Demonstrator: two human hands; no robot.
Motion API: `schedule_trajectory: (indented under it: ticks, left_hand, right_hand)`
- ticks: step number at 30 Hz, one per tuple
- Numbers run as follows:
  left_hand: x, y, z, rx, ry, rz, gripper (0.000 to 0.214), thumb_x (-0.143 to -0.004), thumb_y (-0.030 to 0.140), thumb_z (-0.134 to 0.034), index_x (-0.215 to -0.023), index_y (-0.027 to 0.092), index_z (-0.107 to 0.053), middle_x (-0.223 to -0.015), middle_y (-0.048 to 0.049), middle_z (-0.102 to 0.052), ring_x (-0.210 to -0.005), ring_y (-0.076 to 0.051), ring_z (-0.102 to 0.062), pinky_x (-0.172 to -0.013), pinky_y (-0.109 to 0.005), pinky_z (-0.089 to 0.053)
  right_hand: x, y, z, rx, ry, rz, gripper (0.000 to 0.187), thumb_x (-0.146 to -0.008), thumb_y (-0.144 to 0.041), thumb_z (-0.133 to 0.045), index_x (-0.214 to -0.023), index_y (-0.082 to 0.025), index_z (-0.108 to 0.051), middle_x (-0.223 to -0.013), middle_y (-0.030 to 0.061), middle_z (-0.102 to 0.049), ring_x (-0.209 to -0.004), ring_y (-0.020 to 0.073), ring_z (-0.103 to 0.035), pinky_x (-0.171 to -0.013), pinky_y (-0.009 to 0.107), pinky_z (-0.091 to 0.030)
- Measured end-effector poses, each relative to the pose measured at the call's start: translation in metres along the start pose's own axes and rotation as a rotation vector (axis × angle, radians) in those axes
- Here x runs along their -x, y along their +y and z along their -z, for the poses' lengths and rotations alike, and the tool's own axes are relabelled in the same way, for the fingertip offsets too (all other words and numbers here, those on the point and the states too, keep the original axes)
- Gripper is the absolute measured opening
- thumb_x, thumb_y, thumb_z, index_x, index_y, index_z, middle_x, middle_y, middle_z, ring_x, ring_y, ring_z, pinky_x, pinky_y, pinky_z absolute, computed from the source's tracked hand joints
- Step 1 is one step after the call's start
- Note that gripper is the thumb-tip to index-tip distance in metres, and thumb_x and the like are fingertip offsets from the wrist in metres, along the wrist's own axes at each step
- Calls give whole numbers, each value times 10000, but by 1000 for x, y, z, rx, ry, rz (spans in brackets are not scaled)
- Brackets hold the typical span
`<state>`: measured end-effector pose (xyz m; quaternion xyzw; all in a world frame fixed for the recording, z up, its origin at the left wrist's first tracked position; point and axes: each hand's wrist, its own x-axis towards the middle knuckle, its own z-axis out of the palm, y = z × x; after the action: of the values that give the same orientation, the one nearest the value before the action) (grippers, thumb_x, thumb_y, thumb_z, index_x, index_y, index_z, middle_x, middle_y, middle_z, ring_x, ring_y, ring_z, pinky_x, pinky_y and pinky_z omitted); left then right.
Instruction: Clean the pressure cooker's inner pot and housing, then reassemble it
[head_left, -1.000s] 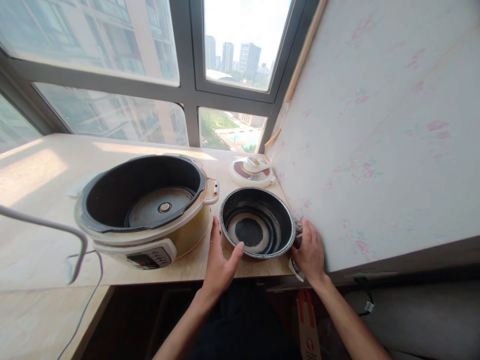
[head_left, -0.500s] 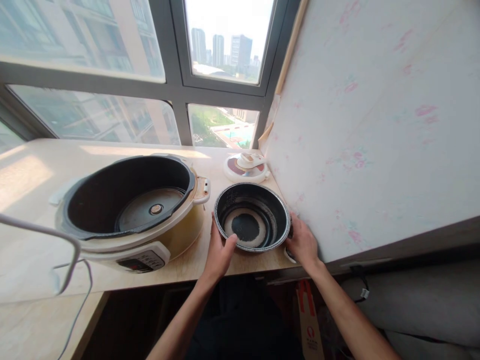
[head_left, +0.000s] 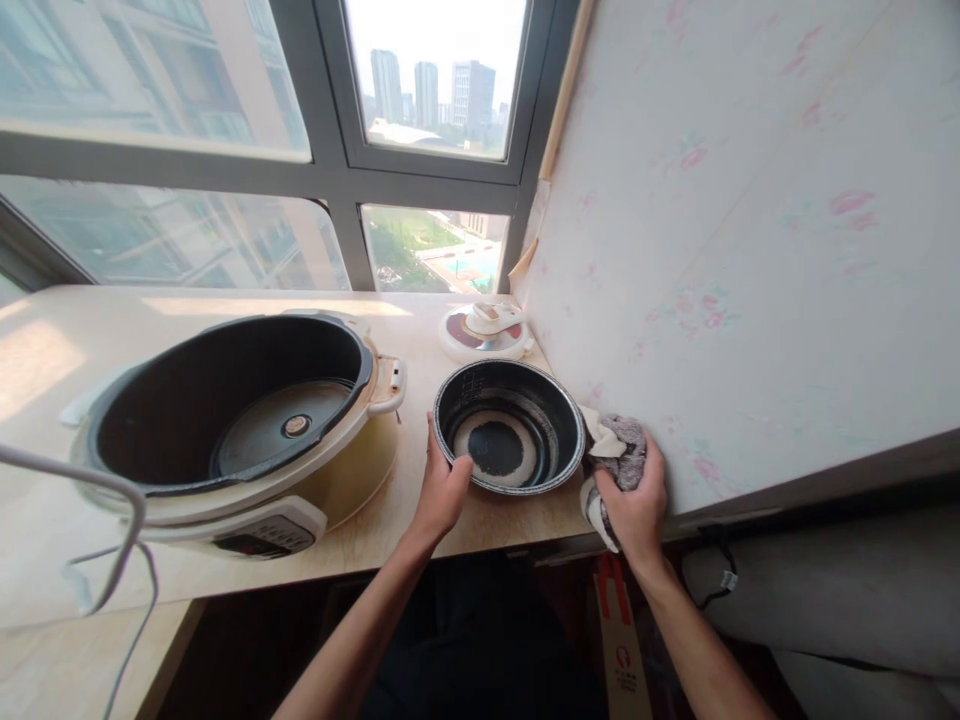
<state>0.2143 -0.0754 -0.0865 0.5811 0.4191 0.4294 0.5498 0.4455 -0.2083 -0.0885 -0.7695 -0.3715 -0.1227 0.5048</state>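
A small black inner pot point(head_left: 510, 428) with a worn pale ring on its bottom stands on the wooden counter point(head_left: 390, 520) near its front edge. My left hand point(head_left: 442, 488) grips the pot's near left rim, thumb over the edge. My right hand point(head_left: 634, 498) is closed on a crumpled grey and white cloth point(head_left: 619, 452) just right of the pot, beside the wall.
A large cream cooker body point(head_left: 232, 430) with a dark open cavity sits to the left. A white lid point(head_left: 484, 332) lies behind the small pot by the window. A white cable point(head_left: 112, 520) loops at the left. A patterned wall point(head_left: 750, 250) bounds the right.
My right hand left the pot's right rim and has picked up the cloth beside it. My left hand stayed on the left rim. The view shifted slightly left.
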Motion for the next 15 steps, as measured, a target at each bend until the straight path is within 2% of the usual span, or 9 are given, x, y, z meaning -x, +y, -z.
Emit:
schedule_trajectory:
  ticks: [4,7,10,15]
  left_hand:
    - [-6,-2,-16,16,-37,-4,989,-848,295,-583,-1679,154,-65,-1770,-111,-72,-1628,-265,-67,-1312,-424,-39]
    - [-11,-3,-28,31,-55,-13,1017,-851,296,-596,-1679,160,-21,-1770,-113,-63,-1629,-253,-72,-1311,-434,-45]
    - [-18,-2,-35,17,-42,-12,1018,-861,291,-587,-1677,145,5,-1767,-127,-71,-1628,-255,-75,-1311,-449,-58]
    - [-26,0,-38,2,-46,6,1010,-861,286,-575,-1671,97,-2,-1765,-147,-49,-1628,-255,-73,-1312,-429,-66]
  right_hand:
    - [2,9,-11,3,-100,-60,806,-826,-404,-686,-1535,-107,-441,-1503,231,-533,-1405,384,-493,-1173,558,-380]
    - [5,17,-22,-13,-188,-51,877,-858,-468,-659,-1568,-43,-367,-1558,280,-453,-1462,404,-417,-1204,579,-324]
    - [5,22,-28,-17,-227,-47,893,-878,-479,-635,-1590,-43,-317,-1593,281,-402,-1496,400,-365,-1216,585,-297]
    - [2,22,-28,-19,-243,-124,933,-847,-516,-658,-1598,-83,-313,-1622,256,-375,-1515,402,-338,-1218,583,-300]
